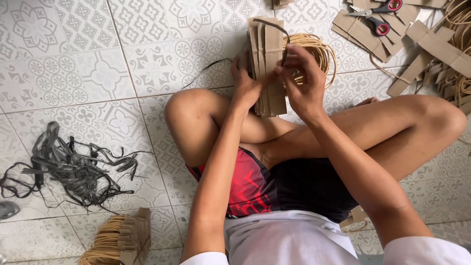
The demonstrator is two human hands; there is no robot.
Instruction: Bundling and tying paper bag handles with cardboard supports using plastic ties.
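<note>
The person sits cross-legged on the patterned tile floor (pixel 73 73). A bundle of brown cardboard strips (pixel 267 64) stands roughly upright just beyond the knees, held between both hands, with a coil of tan cord loops (pixel 319 51) attached behind it.

Left hand (pixel 245 86): fingers closed around the near left edge of the bundle, steadying it. Right hand (pixel 304 83): fingers pinched narrow on a dark strap (pixel 274 27) that arches over the top of the bundle (its loose end trails left across the tiles).

Handling assessment: the bundle looks light and fairly stiff along its length, but the individual strips are thin and would likely slide or fan apart if gripped loosely. The best hold appears to be across the middle of the stack, squeezing the flat faces together. The strap looks thin, limp and probably smooth, so a fingertip pinch close to the bundle would suit it. The cord loops are soft and liable to tangle.

Surroundings: a heap of dark straps (pixel 73 169) lies well to the left; a finished bundle (pixel 122 240) rests at lower left; red-handled scissors (pixel 380 17) lie on loose cardboard pieces (pixel 431 44) at upper right.
</note>
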